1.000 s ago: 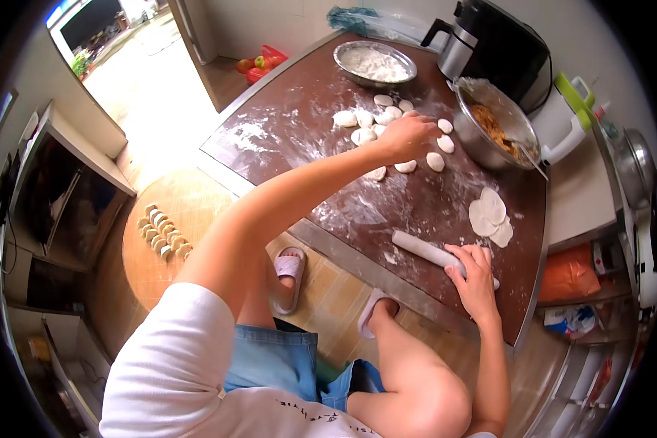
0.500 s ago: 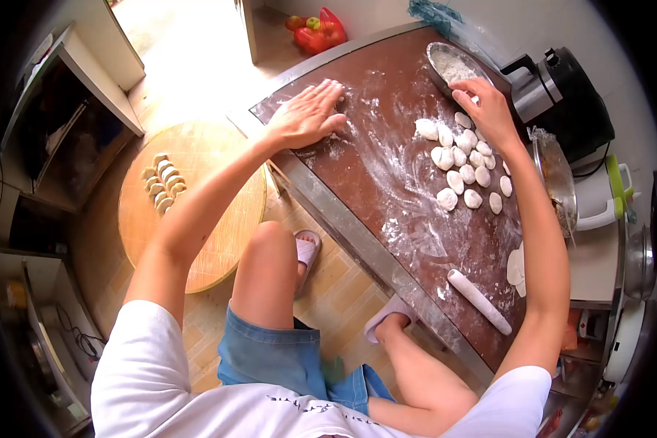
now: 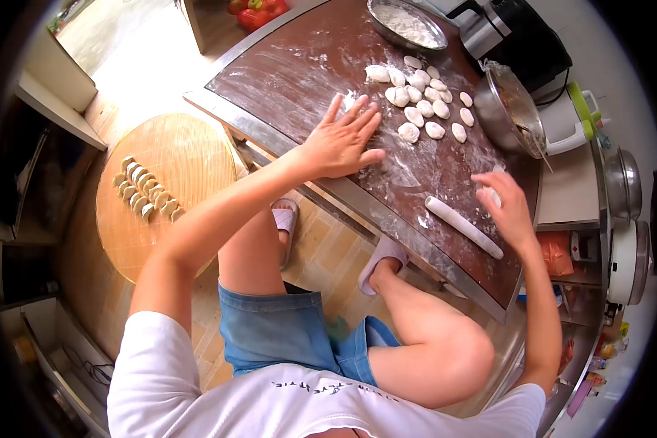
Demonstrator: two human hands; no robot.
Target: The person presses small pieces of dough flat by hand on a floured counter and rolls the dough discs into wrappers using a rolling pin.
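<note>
My left hand (image 3: 343,142) is spread flat at the near edge of the floured brown table (image 3: 270,80), and nothing is held in it. Bent and parted, the fingers of my right hand (image 3: 509,212) hover over a pale dough wrapper (image 3: 496,197), partly hidden by them; contact is unclear. Just left of that hand lies a flour-coated rolling pin (image 3: 463,228). Several small dough pieces (image 3: 414,95) sit in a cluster farther back, dusted with flour.
A metal bowl of flour (image 3: 409,28) and a larger metal bowl with filling (image 3: 515,109) stand along the far side. Beside them is a black appliance (image 3: 522,36). Rows of dumplings (image 3: 150,190) rest on a round woven tray (image 3: 197,146) left of the table.
My right hand has come back from the flour bowl to beside the rolling pin. My left hand has slid along the table toward the dough pieces. The view has shifted.
</note>
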